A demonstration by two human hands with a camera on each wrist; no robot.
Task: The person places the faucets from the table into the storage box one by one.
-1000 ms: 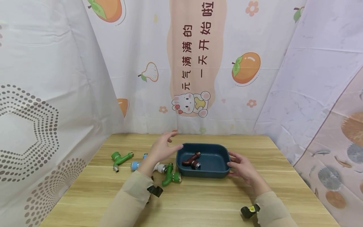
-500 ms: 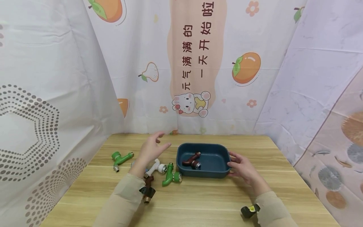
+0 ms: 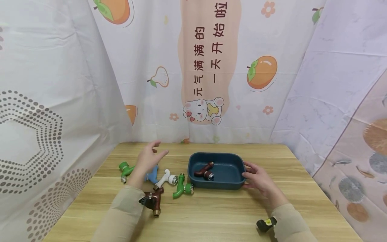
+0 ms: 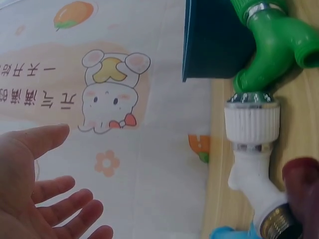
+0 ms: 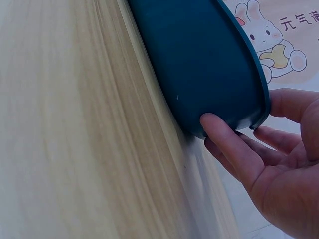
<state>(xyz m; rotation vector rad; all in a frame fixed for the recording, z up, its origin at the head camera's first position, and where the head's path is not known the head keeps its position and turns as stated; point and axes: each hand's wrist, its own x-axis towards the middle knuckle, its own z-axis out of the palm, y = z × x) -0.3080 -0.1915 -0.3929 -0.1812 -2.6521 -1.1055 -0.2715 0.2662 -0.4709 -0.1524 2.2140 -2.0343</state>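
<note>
A dark blue tray (image 3: 232, 186) sits mid-table with one brown faucet (image 3: 205, 170) inside. My right hand (image 3: 249, 173) rests against its right end, thumb on the outer wall (image 5: 199, 64), fingers (image 5: 291, 104) straight past the rim. My left hand (image 3: 154, 152) hovers open and empty above a light blue faucet (image 3: 153, 175). Around it on the table lie a green faucet (image 3: 125, 168), a white faucet (image 3: 166, 178), a second green faucet (image 3: 181, 189) and a brown faucet (image 3: 155, 200). In the left wrist view the open palm (image 4: 45, 199) is beside the white faucet (image 4: 251, 149).
The wooden table (image 3: 211, 215) is walled in by printed cloth (image 3: 208, 67) at the back and both sides. Bare wood stretches in front of the tray and along the right side. Black wrist cameras (image 3: 266, 224) sit on both sleeves.
My left hand has drawn away from the tray's left rim and moved left over the loose faucets, uncovering the white and brown ones. The right hand and tray have stayed put.
</note>
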